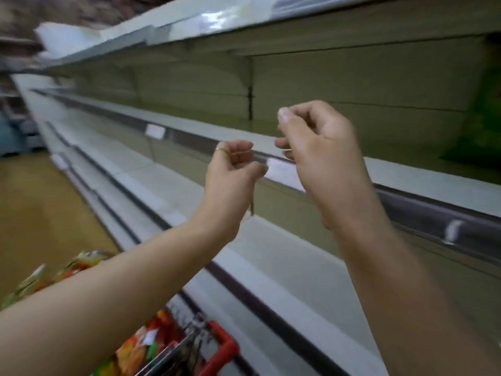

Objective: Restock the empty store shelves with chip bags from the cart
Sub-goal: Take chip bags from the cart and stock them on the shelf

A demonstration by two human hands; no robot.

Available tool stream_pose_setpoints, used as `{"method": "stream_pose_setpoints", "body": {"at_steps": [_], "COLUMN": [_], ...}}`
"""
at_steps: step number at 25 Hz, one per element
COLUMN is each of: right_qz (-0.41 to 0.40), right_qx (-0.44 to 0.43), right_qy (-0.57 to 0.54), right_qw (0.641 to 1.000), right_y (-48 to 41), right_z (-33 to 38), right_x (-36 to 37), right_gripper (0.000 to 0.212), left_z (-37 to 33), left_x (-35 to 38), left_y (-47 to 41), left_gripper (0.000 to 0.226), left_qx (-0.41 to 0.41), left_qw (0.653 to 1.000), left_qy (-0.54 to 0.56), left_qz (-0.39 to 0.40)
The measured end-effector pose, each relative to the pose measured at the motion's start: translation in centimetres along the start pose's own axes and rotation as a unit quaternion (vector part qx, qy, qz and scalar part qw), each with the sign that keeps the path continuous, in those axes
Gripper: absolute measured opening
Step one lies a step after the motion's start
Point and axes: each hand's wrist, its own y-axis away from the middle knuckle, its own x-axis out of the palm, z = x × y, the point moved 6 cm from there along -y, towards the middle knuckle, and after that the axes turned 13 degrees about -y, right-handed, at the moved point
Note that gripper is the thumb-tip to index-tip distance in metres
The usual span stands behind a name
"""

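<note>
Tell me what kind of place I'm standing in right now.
Most likely a grocery store aisle. Long tiered shelves run along it with price-label strips on their front edges, mostly bare, and a red-handled shopping cart loaded with colourful chip bags stands at lower left.

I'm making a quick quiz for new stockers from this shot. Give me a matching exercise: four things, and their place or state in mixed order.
Things:
1. left hand
2. cart
3. chip bags
4. middle shelf

Place or state:
A. bare, behind the hands
B. red-trimmed, bottom of view
C. wears a ring, fingers curled
D. colourful, piled in the cart

Pairs: 1-C, 2-B, 3-D, 4-A
</note>
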Motion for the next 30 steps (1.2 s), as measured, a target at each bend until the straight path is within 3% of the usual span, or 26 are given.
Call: {"method": "stream_pose_setpoints", "body": {"at_steps": [7,11,14,20,28,30], "right_qz": [0.143,0.243,0.305,0.351,0.428,0.457], "right_qx": [0.053,0.150,0.197,0.268,0.320,0.307], "right_qy": [-0.151,-0.147,-0.115,-0.058,0.036,0.075], "right_qw": [0.977,0.947,0.925,0.896,0.845,0.831], "right_y": [5.8,12.5,16.6,20.5,22.6,23.1], "right_z": [-5.4,-11.3,-14.9,-20.6,-29.6,-31.2], "right_x": [17.5,27.7,33.7,40.6,46.1,47.5], "right_gripper": [0.019,0.024,0.024,0.024,0.004,0.024], "left_z": [10.0,16.9,21.3,28.0,36.2,38.0], "left_x": [-18.8,-28.1,-32.6,-37.0,-37.7,-37.2], "left_y": [5.0,9.2,11.0,13.3,16.2,17.0], "left_gripper": [0.024,0.018,0.015,0.009,0.032,0.037], "left_qx": [-0.145,-0.246,-0.297,-0.376,-0.456,-0.473], "left_qw": [0.976,0.934,0.913,0.873,0.822,0.806], "left_qy": [-0.005,0.006,0.043,0.071,0.115,0.128], "left_qz": [-0.165,-0.260,-0.277,-0.303,-0.321,-0.332]}}
